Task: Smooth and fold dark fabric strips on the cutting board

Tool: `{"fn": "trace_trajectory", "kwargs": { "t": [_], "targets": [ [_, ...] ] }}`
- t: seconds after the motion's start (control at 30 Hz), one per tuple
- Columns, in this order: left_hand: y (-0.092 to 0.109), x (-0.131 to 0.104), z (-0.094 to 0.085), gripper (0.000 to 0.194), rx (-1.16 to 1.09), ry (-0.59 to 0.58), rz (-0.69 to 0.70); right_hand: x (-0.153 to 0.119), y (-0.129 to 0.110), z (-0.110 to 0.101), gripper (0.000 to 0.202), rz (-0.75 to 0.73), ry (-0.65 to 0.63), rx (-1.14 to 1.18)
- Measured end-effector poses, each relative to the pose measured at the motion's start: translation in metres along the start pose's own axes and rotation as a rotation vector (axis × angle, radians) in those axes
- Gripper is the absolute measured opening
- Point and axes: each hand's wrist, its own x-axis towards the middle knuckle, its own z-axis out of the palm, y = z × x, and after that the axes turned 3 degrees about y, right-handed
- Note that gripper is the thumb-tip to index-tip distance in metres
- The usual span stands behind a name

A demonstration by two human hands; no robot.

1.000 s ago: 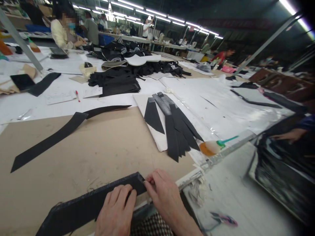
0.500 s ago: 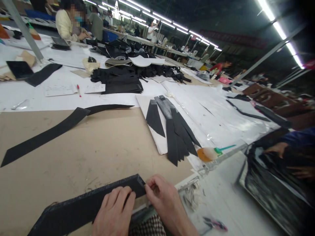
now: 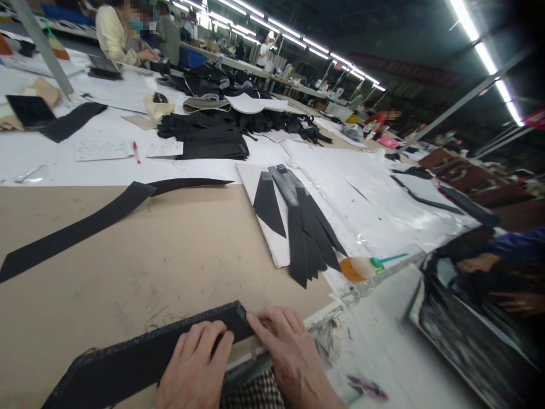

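A long black fabric strip (image 3: 128, 363) with a folded-over, slightly rough edge lies along the front of the brown board. My left hand (image 3: 196, 360) rests on the strip near its right part, fingers spread and pressing it down. At the strip's right end, the thumb of my right hand (image 3: 292, 352) is stretched out onto the angled corner, while its other fingers lie bent on the board's edge. Farther back on the board, another black strip (image 3: 93, 221) lies with a thinner black piece behind it. A fan of cut black pieces (image 3: 304, 233) sits on a white card (image 3: 272, 250).
Right of the card stands an orange glue bottle (image 3: 357, 268) with a green cap. Pink-handled snips (image 3: 368, 387) lie at the lower right. Another person's hands (image 3: 479, 262) work on a black item at the right. Stacked black pieces (image 3: 213, 142) and a red pen (image 3: 136, 152) are farther back.
My right hand's pinch at the strip's end has loosened; its thumb now lies on the corner with the other fingers flatter. My left hand has barely moved.
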Motion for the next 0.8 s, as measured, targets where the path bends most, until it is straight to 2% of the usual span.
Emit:
{"fn": "trace_trajectory", "kwargs": {
  "t": [0.1, 0.27, 0.43, 0.53, 0.67, 0.8],
  "targets": [
    [0.001, 0.0, 0.0, 0.037, -0.008, -0.005, -0.014, 0.003, -0.002, -0.003, 0.057, -0.005, 0.003, -0.006],
    [0.002, -0.002, 0.001, 0.04, -0.005, -0.024, -0.026, 0.008, -0.009, -0.002, 0.05, 0.023, 0.074, 0.117],
    [0.003, -0.002, 0.001, 0.041, -0.006, 0.018, -0.025, 0.008, -0.01, 0.004, 0.041, 0.138, 0.149, 0.202],
    [0.002, 0.0, -0.001, 0.041, 0.012, -0.006, 0.003, 0.011, -0.01, 0.002, 0.041, 0.167, 0.107, 0.114],
    [0.001, 0.001, -0.003, 0.042, 0.018, -0.016, 0.008, 0.016, -0.013, 0.001, 0.042, 0.132, 0.005, 0.053],
    [0.002, -0.001, 0.001, 0.041, -0.004, -0.02, -0.021, 0.022, -0.015, 0.003, 0.026, 0.184, -0.015, 0.13]
  ]
}}
